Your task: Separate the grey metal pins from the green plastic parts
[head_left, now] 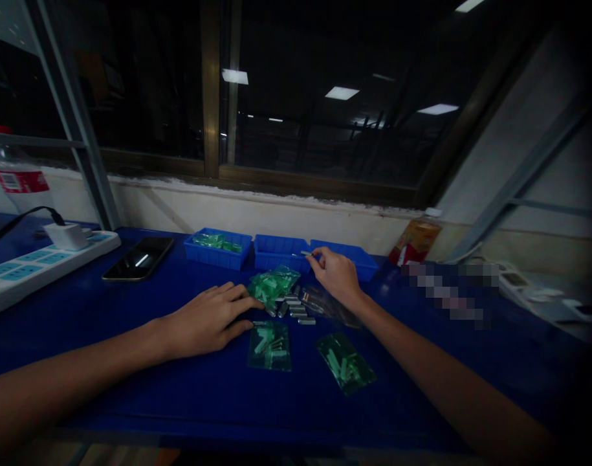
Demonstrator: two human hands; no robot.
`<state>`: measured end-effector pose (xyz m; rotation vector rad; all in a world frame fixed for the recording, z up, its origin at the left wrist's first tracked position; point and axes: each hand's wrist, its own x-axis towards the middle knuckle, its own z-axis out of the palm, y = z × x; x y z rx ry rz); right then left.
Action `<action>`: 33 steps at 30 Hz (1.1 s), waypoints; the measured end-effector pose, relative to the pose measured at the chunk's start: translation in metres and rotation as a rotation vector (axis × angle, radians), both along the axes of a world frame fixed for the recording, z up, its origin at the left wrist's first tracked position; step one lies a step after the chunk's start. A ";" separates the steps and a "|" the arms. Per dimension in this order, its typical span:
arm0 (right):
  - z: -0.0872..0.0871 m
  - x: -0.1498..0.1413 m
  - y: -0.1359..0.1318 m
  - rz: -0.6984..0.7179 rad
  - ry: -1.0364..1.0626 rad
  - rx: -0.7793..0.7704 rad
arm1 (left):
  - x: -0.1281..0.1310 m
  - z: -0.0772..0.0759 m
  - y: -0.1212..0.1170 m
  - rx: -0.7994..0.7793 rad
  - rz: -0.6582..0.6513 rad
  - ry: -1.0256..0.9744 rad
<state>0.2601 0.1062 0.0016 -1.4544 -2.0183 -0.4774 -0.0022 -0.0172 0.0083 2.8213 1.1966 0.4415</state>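
Observation:
My right hand (335, 272) is raised in front of the middle blue bin (276, 246), pinching a small, light-coloured metal piece (305, 253) between thumb and fingertips. On the table, my left hand (211, 318) lies with thumb and index finger apart. Its thumb is at the top edge of a small green plastic bag (269, 353) with screws and pale plugs inside. The index fingertip is by a heap of green bags (275, 282). Several short metal cylinders (296, 310) lie beside that heap. A second filled green bag (345, 364) lies nearer my right forearm.
A left blue bin (218, 257) holds green bags; a right blue bin (344, 252) sits behind my right hand. A clear plastic bag (327, 305) lies beneath my right wrist. Left are a phone (138, 259) and power strip (48, 265); a bottle (416, 238) is back right.

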 end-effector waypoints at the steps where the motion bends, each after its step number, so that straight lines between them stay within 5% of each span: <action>1: 0.000 0.000 0.000 0.002 0.006 -0.001 | 0.000 -0.001 0.001 0.003 0.018 0.001; 15: -0.001 0.001 0.005 0.059 0.117 -0.068 | 0.005 -0.005 0.009 0.076 0.205 -0.013; 33: 0.002 0.002 -0.001 0.093 0.109 -0.068 | 0.005 -0.002 0.007 -0.003 0.174 -0.310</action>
